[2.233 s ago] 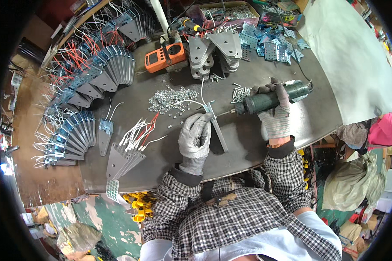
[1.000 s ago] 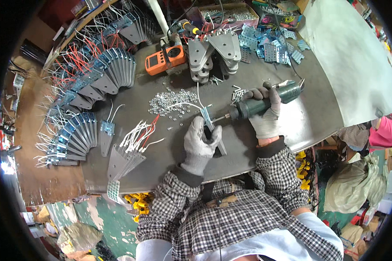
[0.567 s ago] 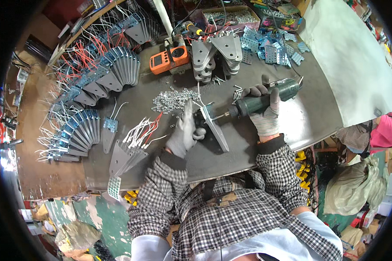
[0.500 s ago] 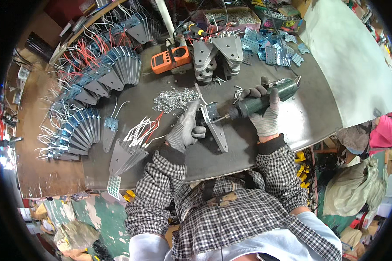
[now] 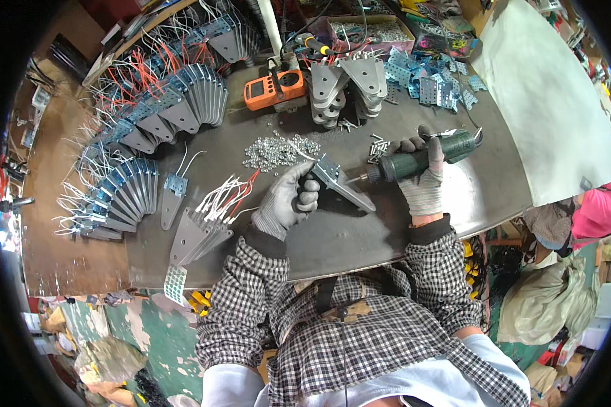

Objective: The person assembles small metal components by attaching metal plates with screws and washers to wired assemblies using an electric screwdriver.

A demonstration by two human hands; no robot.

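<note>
My gloved left hand (image 5: 282,203) is closed on a grey metal bracket (image 5: 354,195), gripping its wide end, where a small blue perforated plate (image 5: 327,168) lies. The bracket slants, its narrow end pointing right and toward me. In my gloved right hand (image 5: 422,190) is a dark green electric screwdriver (image 5: 453,146), held nearly level with its bit pointing left. The bit's tip reaches the bracket's edge by the plate; whether it sits in a screw is too small to tell. A pile of small shiny nuts (image 5: 271,154) lies just beyond my left hand, and loose screws (image 5: 379,148) lie beyond the screwdriver.
Nearby at left are stacked grey brackets with white and red wires (image 5: 195,237) and one wired bracket (image 5: 174,200). Rows of finished-looking brackets (image 5: 125,197) curve along the left. An orange multimeter (image 5: 273,89), bare brackets (image 5: 329,91) and blue plates (image 5: 438,88) stand at the back.
The bracket has turned in my left hand, its narrow end swinging right and away from me. The screwdriver stays at its edge, in my right hand. The whole view has shifted slightly.
</note>
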